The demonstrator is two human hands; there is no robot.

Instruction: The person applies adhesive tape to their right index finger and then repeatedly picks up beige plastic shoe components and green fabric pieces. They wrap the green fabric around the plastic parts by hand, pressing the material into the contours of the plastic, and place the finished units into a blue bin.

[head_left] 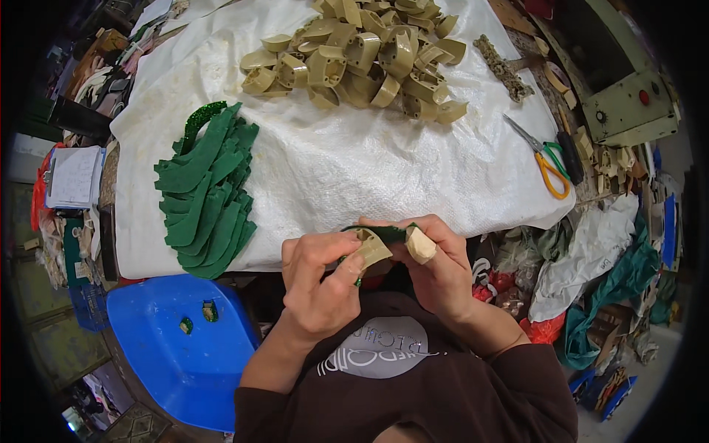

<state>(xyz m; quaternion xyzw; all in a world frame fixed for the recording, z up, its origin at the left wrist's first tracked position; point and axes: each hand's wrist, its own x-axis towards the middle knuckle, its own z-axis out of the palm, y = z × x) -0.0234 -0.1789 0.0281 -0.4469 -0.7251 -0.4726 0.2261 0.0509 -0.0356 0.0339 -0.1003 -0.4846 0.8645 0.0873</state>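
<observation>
Green cloth (390, 233) is running between the left grip (321, 277), pinching a heel (374, 252), and the right grip (443, 273), clasping a block (421, 245), while two green-clad pieces (210, 311) are lying in the tub (185, 384), many bare heels (362, 55) remaining on the sheet (354, 170).

Open lane crosses middle of white-covered worktop (332, 162), between green strip pile (210, 192) at left and scissors (539, 146) at right. Heaped tan pieces (362, 63) block far side. Dark-handled tool (571, 157) beside scissors narrows right edge. Blue tub (177, 369) fills space off near-left corner.
</observation>
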